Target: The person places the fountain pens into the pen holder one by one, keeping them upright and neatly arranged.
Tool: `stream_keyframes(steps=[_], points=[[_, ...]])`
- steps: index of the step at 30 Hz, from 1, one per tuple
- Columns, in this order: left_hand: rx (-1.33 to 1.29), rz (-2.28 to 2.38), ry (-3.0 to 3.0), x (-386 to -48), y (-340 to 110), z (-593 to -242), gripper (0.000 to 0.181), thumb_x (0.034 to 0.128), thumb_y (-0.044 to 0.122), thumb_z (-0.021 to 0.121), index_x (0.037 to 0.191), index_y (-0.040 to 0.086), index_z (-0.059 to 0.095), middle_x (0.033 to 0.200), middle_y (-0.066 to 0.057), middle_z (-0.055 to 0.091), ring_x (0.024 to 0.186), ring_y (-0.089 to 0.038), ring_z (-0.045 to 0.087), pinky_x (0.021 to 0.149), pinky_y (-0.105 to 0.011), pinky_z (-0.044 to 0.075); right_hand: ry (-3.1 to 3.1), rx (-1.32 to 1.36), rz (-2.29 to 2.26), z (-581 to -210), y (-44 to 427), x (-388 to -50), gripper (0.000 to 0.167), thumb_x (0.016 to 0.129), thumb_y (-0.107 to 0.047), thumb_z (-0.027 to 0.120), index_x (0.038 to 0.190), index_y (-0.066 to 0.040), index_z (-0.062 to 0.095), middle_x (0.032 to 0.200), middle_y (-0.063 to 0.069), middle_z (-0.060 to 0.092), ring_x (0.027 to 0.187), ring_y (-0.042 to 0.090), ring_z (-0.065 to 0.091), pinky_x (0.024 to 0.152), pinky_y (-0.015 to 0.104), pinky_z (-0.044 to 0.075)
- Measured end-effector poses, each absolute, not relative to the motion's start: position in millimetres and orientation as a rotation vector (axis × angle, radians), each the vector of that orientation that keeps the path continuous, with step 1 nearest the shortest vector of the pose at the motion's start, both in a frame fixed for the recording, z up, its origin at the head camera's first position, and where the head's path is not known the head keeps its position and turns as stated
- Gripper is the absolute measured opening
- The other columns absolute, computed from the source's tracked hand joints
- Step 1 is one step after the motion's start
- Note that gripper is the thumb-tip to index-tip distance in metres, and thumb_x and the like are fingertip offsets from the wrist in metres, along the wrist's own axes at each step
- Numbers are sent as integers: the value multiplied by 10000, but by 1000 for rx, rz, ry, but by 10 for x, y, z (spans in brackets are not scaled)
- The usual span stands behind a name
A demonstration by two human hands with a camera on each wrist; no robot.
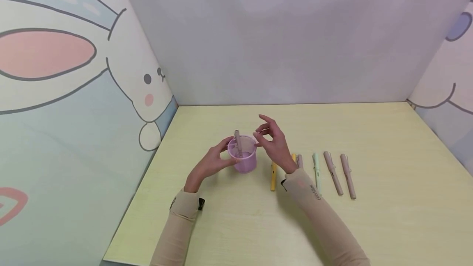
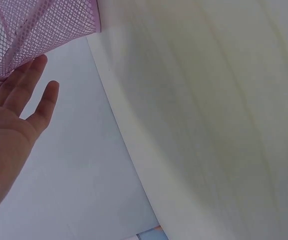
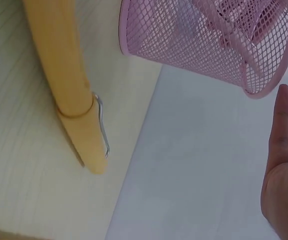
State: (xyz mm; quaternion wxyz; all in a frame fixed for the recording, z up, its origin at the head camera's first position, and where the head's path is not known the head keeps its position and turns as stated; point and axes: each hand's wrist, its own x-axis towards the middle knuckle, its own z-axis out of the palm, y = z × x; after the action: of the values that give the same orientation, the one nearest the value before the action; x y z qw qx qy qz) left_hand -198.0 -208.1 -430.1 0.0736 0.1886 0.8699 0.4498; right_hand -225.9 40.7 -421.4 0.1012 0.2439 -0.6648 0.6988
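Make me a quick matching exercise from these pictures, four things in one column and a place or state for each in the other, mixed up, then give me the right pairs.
Things
1. Left hand
2. Right hand
3. Mesh cup
4. Mint-green pen

Places and states
A. Lying on the table
B. Purple-pink, with a greyish pen leaning inside
C. Near the cup's rim, holding no pen
D. Gripping the cup's side

Right pairs: 1-D, 2-C, 3-B, 4-A
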Motion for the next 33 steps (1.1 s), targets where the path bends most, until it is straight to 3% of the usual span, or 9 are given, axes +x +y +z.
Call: stream_keyframes(steps=[14, 28, 33], points=[[589, 1365, 2603, -1985, -2116, -4294, 805, 938, 356, 771, 1601, 135, 370, 1566, -120, 472, 1412, -367, 460, 1107, -610, 395, -1955, 663, 2036, -4230, 953, -2263, 589, 979, 93, 636, 1523, 16, 425, 1092, 286, 561, 897, 148, 668, 682, 327, 624], [598, 1356, 2600, -1986, -2138, -4315, 805, 945, 363, 762, 1605, 133, 361, 1576, -130, 457, 1414, -381, 453, 1100, -620, 399, -1972, 558, 2041, -4243, 1474, -2195, 544, 1006, 54, 613, 1517, -4, 434, 1083, 173, 578, 896, 186, 684, 676, 323, 623], [604, 1347, 2605, -1982, -2140, -4312, 802, 947, 365, 760, 1604, 132, 363, 1572, -129, 462, 1411, -378, 457, 1098, -622, 399, -1991, 508, 2023, -4246, 1640, -2148, 537, 1008, 40, 619, 1513, -34, 453, 1063, 114, 592, 882, 128, 681, 670, 322, 622]])
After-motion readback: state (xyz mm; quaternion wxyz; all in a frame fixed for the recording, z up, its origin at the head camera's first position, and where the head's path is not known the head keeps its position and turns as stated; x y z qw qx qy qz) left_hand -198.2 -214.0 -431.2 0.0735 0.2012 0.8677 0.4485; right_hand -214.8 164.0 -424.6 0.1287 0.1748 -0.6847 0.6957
